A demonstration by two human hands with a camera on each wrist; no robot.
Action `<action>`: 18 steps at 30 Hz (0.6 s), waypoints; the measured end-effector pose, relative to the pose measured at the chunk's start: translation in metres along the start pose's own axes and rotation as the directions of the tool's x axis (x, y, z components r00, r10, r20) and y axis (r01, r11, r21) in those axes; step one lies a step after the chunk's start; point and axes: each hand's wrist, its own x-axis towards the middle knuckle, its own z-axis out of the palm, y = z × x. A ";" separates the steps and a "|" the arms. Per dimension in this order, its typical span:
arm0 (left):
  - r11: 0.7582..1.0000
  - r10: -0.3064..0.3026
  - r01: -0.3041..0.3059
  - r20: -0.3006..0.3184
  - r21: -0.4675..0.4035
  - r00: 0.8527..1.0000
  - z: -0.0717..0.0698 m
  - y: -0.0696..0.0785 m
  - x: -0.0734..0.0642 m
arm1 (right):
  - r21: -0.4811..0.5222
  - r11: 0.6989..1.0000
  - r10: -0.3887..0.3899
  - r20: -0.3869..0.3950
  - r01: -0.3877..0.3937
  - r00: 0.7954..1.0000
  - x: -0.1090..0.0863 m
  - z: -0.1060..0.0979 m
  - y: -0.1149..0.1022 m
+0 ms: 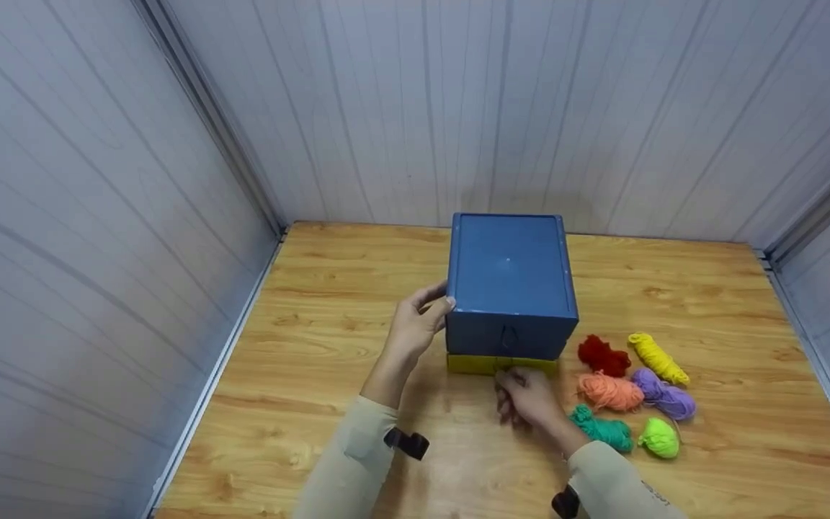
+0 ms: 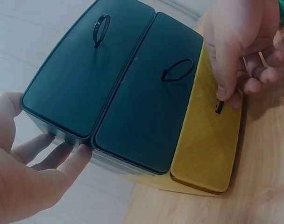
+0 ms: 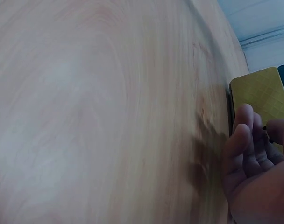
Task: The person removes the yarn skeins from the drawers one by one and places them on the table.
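Note:
A blue box-shaped drawer unit (image 1: 512, 263) stands on the wooden table. The left wrist view shows its two dark blue drawer fronts and a yellow bottom drawer (image 2: 202, 144), each with a black loop handle. With thumb and fingers spread, my left hand (image 1: 413, 328) touches the unit's left side near its front top corner. Low at the front, my right hand (image 1: 528, 395) pinches the small black loop handle (image 2: 219, 107) of the yellow drawer between thumb and index finger. Its other fingers hang loosely curled. The drawer's inside is hidden.
Right of the unit lie several yarn skeins: red (image 1: 604, 355), yellow (image 1: 658, 358), orange (image 1: 611, 392), purple (image 1: 664, 394), green (image 1: 602, 429) and lime (image 1: 659, 437). The green one lies close by my right wrist. White panel walls (image 1: 400, 108) enclose the table's back and sides.

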 end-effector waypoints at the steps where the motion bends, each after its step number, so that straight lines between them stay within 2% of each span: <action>1: 1.000 -0.002 0.002 -0.003 -0.001 1.000 0.000 0.000 0.000 | 0.003 1.000 0.002 0.002 -0.002 1.000 0.000 0.000 0.000; 11: 1.000 0.009 -0.011 -0.047 -0.027 0.999 -0.001 -0.003 -0.005 | 0.034 0.997 -0.068 0.038 0.067 0.997 -0.008 -0.015 -0.005; 18: 0.999 0.005 -0.006 -0.022 -0.041 1.000 -0.001 -0.005 -0.007 | 0.104 0.994 -0.032 0.074 0.024 0.997 -0.010 -0.021 -0.007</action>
